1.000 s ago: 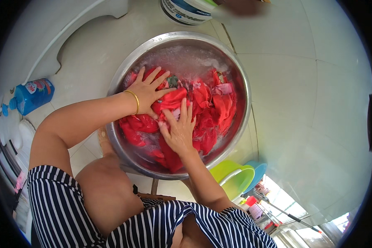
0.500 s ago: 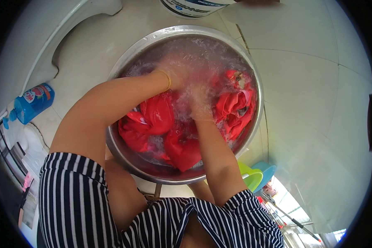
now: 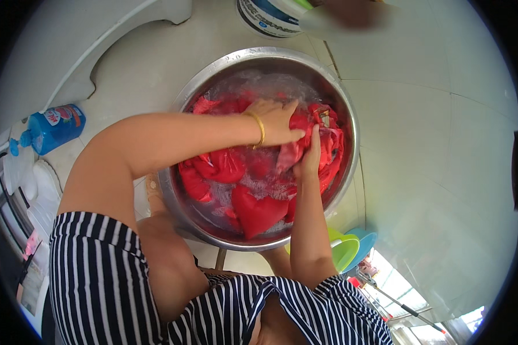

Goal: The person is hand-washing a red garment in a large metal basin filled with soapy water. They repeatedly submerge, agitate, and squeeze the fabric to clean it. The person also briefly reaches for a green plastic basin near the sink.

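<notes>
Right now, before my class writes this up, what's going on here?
Someone in a striped garment has both hands on wet red fabric in a round metal basin of foamy water. The left hand, a gold bangle at its wrist, is palm down; the right hand is beside it, thumb raised. More red fabric lies in the water nearer the person.

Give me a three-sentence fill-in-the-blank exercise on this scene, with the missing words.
1. A gold bracelet circles the wrist of the person's ____ hand.
2. The right hand touches cloth whose main colour is ____.
3. The bottle beyond the metal basin is mostly ____.

Missing words: left; red; blue.
</notes>
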`<state>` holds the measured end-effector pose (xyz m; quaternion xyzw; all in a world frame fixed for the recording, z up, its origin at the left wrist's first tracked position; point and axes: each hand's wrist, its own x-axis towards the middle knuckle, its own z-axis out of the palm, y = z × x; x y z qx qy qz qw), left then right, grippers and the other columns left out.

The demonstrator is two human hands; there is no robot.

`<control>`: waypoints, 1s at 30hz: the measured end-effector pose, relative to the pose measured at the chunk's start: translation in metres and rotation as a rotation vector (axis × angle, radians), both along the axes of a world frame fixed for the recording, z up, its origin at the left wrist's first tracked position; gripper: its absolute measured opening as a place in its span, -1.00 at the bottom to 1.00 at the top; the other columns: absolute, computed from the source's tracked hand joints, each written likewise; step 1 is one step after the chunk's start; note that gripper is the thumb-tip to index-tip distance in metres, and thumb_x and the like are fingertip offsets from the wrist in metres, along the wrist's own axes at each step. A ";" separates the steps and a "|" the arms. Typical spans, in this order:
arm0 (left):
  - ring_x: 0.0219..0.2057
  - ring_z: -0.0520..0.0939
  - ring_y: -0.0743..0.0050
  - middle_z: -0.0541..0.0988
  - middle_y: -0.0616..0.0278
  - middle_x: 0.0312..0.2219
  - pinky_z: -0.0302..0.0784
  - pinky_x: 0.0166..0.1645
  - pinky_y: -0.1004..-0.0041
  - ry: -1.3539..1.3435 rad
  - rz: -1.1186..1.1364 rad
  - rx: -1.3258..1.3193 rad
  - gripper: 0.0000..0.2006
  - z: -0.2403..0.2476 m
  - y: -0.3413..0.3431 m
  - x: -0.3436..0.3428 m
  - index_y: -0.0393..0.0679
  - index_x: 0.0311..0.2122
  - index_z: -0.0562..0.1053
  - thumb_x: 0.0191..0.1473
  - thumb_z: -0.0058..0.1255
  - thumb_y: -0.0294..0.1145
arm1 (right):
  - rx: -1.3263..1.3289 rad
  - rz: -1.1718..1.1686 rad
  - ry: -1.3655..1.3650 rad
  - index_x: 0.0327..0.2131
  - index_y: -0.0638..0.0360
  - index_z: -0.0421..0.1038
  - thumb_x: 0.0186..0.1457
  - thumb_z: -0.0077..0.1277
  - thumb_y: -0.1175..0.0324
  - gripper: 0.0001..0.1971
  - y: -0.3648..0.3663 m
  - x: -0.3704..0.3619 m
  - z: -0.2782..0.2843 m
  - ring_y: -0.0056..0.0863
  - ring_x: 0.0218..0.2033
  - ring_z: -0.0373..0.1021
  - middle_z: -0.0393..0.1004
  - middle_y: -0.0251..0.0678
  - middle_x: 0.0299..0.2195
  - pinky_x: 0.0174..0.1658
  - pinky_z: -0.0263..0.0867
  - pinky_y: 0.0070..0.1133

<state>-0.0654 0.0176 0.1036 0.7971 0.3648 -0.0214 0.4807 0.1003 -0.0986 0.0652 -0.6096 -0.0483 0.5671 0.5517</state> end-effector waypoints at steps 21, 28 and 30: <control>0.33 0.19 -0.14 0.16 -0.05 0.35 0.13 0.32 -0.21 0.213 -0.265 0.261 -0.16 -0.053 -0.013 -0.060 0.08 0.33 0.28 -0.10 0.26 0.02 | -0.119 1.119 -1.488 0.33 0.00 0.13 0.13 0.05 -0.04 -0.25 -0.040 -0.056 -0.046 0.22 0.28 0.03 -0.05 0.13 0.35 0.18 0.10 0.15; 0.22 0.39 -0.07 0.40 -0.01 0.21 0.30 0.29 0.12 0.083 -0.107 0.101 -0.29 -0.064 0.025 -0.029 -0.01 0.18 0.44 -0.09 0.21 0.07 | -0.415 1.319 -1.483 0.12 0.18 0.37 0.14 0.01 -0.01 -0.41 0.019 -0.037 -0.066 0.02 -0.07 0.50 0.53 0.05 -0.05 -0.03 0.38 -0.05; 0.16 0.48 -0.02 0.47 0.03 0.17 0.41 0.20 0.11 0.026 -0.059 0.288 -0.34 -0.064 0.028 -0.022 -0.03 0.13 0.49 -0.07 0.17 0.10 | -0.416 1.234 -1.433 0.06 0.22 0.40 0.14 0.01 0.00 -0.45 0.030 -0.024 -0.076 0.02 -0.13 0.52 0.57 0.04 -0.14 -0.08 0.41 -0.06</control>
